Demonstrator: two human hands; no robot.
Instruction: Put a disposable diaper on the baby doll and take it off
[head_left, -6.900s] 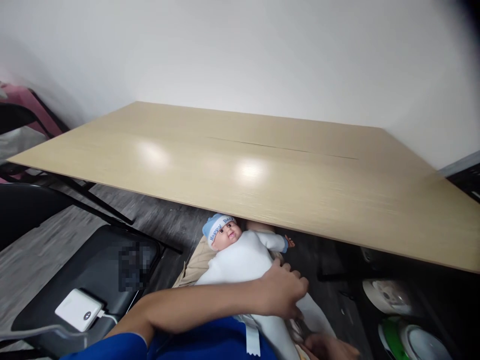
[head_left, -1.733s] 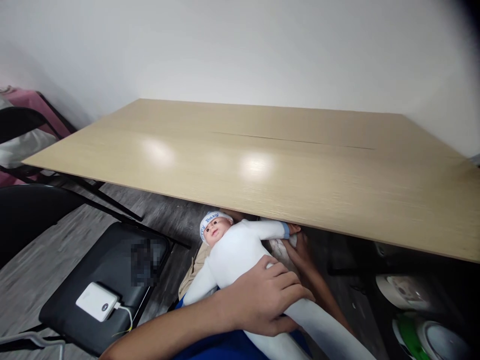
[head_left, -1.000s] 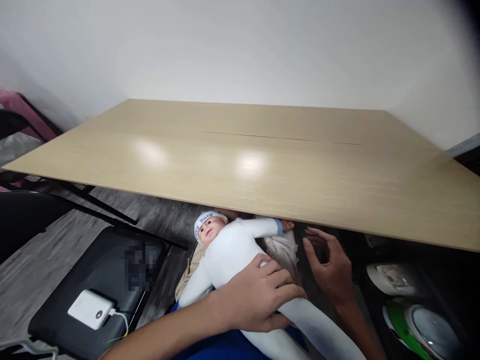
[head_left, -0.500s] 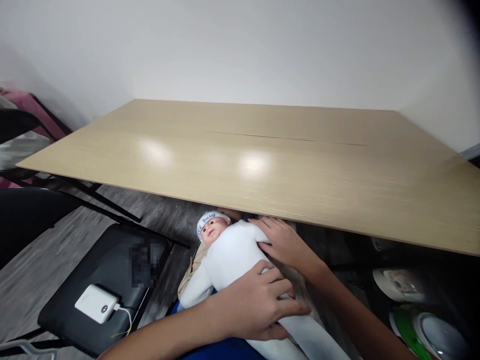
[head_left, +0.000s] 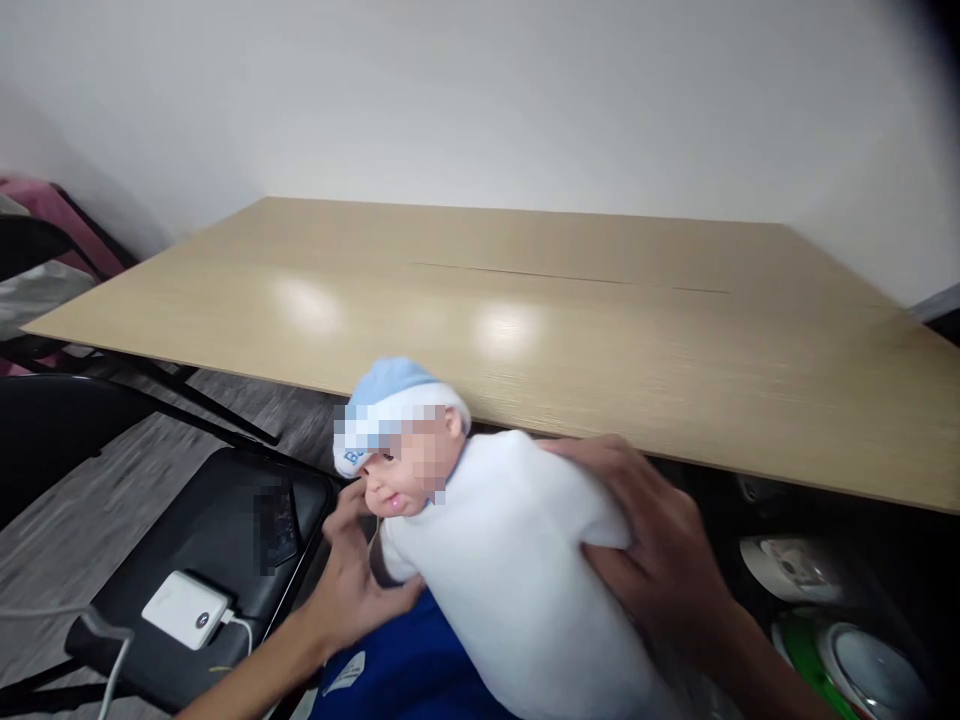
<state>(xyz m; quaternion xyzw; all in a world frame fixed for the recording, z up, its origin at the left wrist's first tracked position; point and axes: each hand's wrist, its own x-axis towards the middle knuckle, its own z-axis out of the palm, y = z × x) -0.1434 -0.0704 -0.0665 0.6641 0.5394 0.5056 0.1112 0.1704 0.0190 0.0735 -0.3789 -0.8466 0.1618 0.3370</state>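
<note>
A baby doll [head_left: 510, 540] in a white outfit and a blue-and-white hat [head_left: 401, 390] is held up over my lap, at the table's front edge. Its head tilts toward the left. My left hand [head_left: 352, 580] wraps around the doll's arm and shoulder beneath its head, thumb on the front of the white cloth. On the other side, my right hand [head_left: 660, 530] grips the doll at its other shoulder and arm. The doll's lower body runs out of view at the bottom right.
A wooden table [head_left: 600, 330] stands against a white wall. To the left, a black chair [head_left: 202, 520] carries a white power bank [head_left: 187, 608] with a cable and a dark, blurred-out object. Round white and green containers [head_left: 810, 650] sit at the lower right. Blue cloth [head_left: 420, 660] covers my lap.
The doll has risen from lying on my lap, and its head now overlaps the table's edge. My left hand moved from its lower body to its arm; the right hand still holds its shoulder.
</note>
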